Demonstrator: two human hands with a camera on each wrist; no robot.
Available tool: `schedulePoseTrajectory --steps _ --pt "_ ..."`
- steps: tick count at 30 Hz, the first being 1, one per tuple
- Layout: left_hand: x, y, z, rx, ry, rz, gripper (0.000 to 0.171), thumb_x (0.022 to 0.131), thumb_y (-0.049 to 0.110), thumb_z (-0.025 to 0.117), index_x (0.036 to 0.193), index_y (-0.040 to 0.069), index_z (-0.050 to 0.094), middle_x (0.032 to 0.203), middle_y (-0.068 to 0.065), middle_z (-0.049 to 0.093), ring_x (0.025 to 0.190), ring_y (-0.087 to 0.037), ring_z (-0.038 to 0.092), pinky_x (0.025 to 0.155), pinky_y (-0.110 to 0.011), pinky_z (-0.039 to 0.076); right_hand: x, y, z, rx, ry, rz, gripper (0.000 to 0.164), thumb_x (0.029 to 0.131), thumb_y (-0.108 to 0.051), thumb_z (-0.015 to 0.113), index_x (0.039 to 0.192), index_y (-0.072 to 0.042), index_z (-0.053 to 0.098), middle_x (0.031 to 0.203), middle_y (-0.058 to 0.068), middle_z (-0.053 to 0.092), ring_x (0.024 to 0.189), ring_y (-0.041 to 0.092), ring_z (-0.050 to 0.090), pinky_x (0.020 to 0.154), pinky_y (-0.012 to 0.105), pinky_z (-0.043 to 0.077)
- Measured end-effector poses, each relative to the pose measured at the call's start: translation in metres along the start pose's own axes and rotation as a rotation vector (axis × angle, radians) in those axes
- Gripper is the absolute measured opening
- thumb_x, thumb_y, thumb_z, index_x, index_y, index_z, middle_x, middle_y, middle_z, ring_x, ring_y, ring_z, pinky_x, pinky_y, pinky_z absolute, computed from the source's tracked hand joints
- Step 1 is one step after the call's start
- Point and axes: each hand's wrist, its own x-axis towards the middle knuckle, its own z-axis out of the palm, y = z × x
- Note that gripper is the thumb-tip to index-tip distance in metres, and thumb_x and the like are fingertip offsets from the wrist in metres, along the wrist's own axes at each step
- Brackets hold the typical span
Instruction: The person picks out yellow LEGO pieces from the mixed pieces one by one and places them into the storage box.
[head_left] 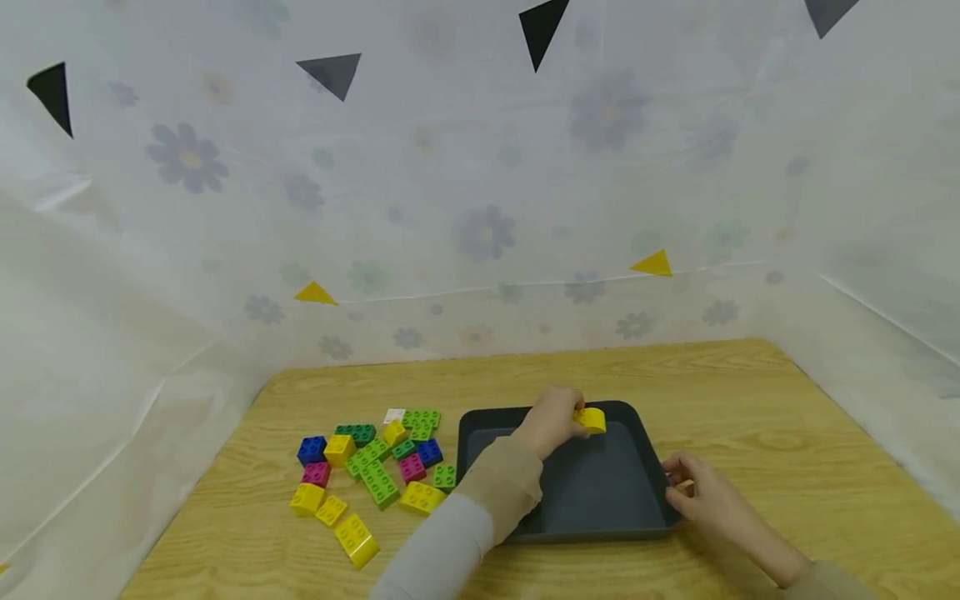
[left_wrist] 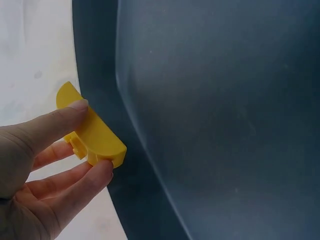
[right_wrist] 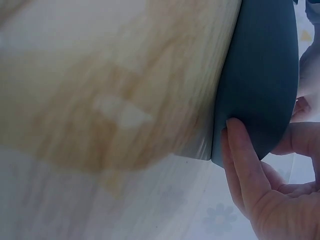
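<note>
Flowery white sheet (head_left: 412, 179) hangs at the back and sides, with a wooden table (head_left: 757, 417) in front of it. Dark tray (head_left: 607, 496) sits flat on the table, and just left of that there's a loose spread of bricks (head_left: 379, 485), mostly green and yellow plus some blue, pink and a white one. Right hand (head_left: 708, 498) has the tray's right edge pinched between thumb and fingers. Left hand (head_left: 551, 425) reaches over the tray, thumb and fingertips pinching a yellow brick (left_wrist: 97, 132) with a curved side, up near the far rim
</note>
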Motion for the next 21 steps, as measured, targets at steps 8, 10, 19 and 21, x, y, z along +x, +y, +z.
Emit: schedulePoseTrajectory --steps 8,10,19,21 --pt "0.007 0.01 0.012 0.092 -0.041 -0.037 0.022 0.073 0.019 0.077 0.09 0.011 0.067 0.084 0.001 0.06 0.07 -0.01 0.051 0.063 -0.018 0.046 0.0 -0.001 0.0 0.014 -0.014 0.015 0.024 0.078 0.004 0.06 0.101 0.009 0.053 0.092 0.012 0.06 0.081 0.018 0.056 0.063 0.025 0.05" --pt "0.009 0.01 0.014 0.113 -0.039 -0.035 0.019 0.072 0.018 0.078 0.086 0.01 0.067 0.08 0.001 0.059 0.066 -0.01 0.051 0.06 -0.018 0.045 0.0 -0.001 -0.001 0.02 -0.018 0.01 0.024 0.079 0.004 0.06 0.101 0.009 0.052 0.093 0.013 0.06 0.081 0.019 0.056 0.063 0.026 0.05" --pt "0.012 0.012 0.026 0.223 -0.035 -0.036 0.02 0.071 0.021 0.079 0.086 0.013 0.069 0.077 0.004 0.06 0.066 -0.007 0.052 0.059 -0.016 0.045 0.0 0.0 0.0 0.027 -0.022 0.007 0.024 0.079 0.004 0.06 0.101 0.01 0.051 0.093 0.014 0.059 0.082 0.02 0.055 0.062 0.025 0.05" --pt "0.012 0.012 0.029 0.251 -0.033 -0.036 0.022 0.071 0.022 0.079 0.089 0.014 0.07 0.08 0.004 0.061 0.069 -0.007 0.053 0.06 -0.016 0.045 0.0 -0.001 0.0 0.025 -0.018 0.005 0.024 0.078 0.004 0.06 0.101 0.01 0.052 0.092 0.014 0.06 0.081 0.02 0.055 0.062 0.025 0.049"
